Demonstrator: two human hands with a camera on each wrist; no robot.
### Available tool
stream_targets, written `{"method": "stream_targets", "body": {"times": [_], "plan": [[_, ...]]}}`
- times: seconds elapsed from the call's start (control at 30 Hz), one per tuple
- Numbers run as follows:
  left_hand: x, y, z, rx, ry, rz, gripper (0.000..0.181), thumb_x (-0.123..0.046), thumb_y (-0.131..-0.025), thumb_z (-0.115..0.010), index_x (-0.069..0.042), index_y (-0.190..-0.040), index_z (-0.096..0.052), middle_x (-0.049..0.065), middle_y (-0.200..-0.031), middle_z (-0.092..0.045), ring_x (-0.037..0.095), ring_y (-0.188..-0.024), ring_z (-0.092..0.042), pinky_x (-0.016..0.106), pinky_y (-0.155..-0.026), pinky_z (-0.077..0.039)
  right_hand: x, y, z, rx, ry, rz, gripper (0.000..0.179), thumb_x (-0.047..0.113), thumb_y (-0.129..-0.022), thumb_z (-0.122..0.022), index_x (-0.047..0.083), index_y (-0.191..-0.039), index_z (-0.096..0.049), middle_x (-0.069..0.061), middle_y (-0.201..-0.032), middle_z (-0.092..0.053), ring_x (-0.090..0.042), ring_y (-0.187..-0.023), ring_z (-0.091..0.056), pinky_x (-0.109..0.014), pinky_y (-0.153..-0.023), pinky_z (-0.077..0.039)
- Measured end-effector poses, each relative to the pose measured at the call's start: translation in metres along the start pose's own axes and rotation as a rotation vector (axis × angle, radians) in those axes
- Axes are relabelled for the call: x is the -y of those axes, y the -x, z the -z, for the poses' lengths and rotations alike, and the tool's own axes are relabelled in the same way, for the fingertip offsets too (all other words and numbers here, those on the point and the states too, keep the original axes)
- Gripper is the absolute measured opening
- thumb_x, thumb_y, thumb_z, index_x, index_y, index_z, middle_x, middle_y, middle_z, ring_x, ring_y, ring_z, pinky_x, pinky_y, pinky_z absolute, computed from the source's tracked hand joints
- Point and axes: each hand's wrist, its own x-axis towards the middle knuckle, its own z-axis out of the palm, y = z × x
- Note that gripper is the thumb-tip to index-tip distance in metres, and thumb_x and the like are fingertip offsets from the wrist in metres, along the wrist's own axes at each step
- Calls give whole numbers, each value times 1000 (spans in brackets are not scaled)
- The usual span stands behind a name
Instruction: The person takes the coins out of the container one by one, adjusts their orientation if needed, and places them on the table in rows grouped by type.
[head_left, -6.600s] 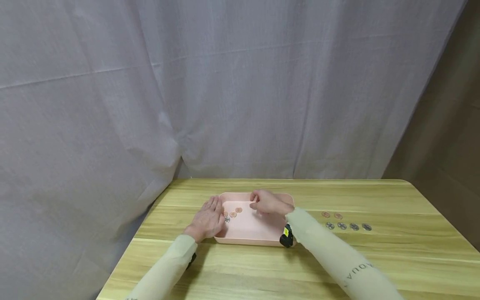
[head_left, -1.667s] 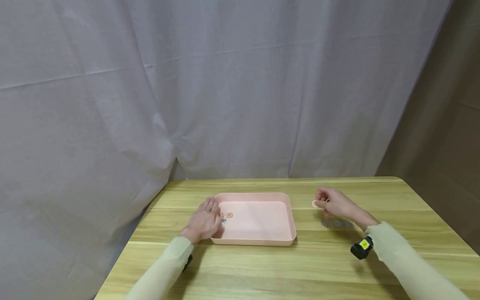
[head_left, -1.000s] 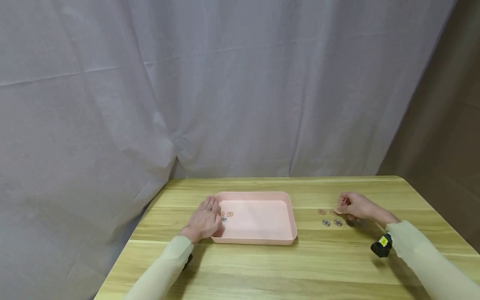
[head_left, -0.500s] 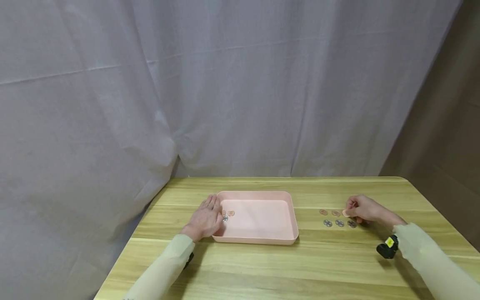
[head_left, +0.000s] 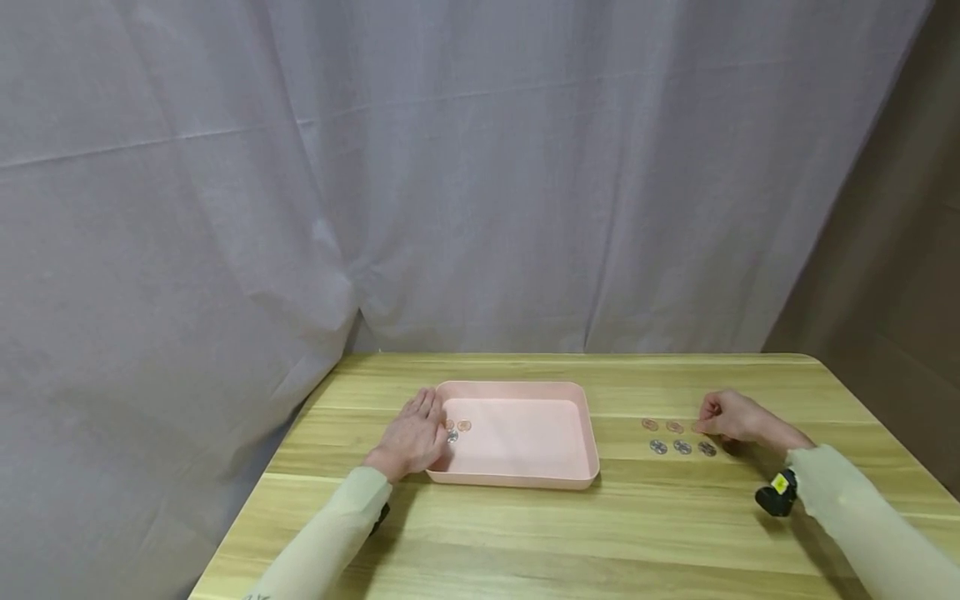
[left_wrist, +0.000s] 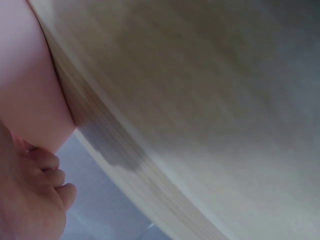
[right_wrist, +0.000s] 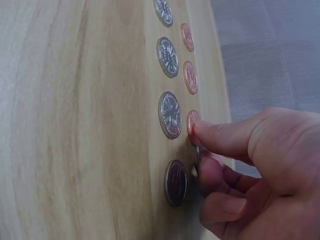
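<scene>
In the head view my left hand (head_left: 411, 435) rests along the left wall of a shallow pink tray (head_left: 513, 482), fingers extended at its far left corner. Two copper-coloured coins (head_left: 464, 426) and a silver coin (head_left: 452, 437) lie inside, close to that hand. On the right, my right hand (right_wrist: 270, 170) has its thumb on a copper-coloured coin (right_wrist: 192, 131), the other fingers curled beneath. A thin grey edge shows between thumb and fingers. Beside this coin are two more copper-coloured coins (right_wrist: 190, 77) in a row. Silver coins (right_wrist: 170, 116) form a parallel row; the last sits under the hand's shadow.
The wooden table (head_left: 480, 542) has its back edge along a grey curtain (head_left: 480, 183). Bare wood lies between the tray and the coin rows. A brown surface (head_left: 892, 333) rises beyond the right side. Black wrist devices (head_left: 776, 493) sit under the sleeves.
The right hand has gone from the tray to the coin rows with a copper-coloured coin, which now lies third in its row. The tray holds one copper-coloured coin fewer. The left hand stays put.
</scene>
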Motion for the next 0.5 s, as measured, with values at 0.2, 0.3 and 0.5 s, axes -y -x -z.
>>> {"method": "stream_targets", "body": {"times": [0.2,0.3,0.5], "plan": [[1,0,1,3,6,5,62,-32,-104,-25,3,-154,-20,20,-163,-19,33,-152,-18,44,-126,-18,3,-2,1,30,11,53,10,5,-89,-64,0,-83,-57,-3,-74,-59,-12,-56,-50,-22,-47,-42],[0,0,1,10,3,2,62,-32,-104,-24,3,-154,-19,19,-163,-19,33,-152,-17,43,-126,-18,8,-1,5,18,10,80,6,2,-89,-59,-2,-85,-56,-7,-78,-62,-13,-59,-51,-22,-48,-43],[0,0,-1,11,-4,6,62,-33,-105,-24,2,-155,-18,19,-163,-18,32,-152,-16,43,-126,-17,26,2,13,-32,57,126,5,3,-89,-58,-1,-87,-57,-11,-76,-62,-16,-59,-54,-22,-46,-43]]}}
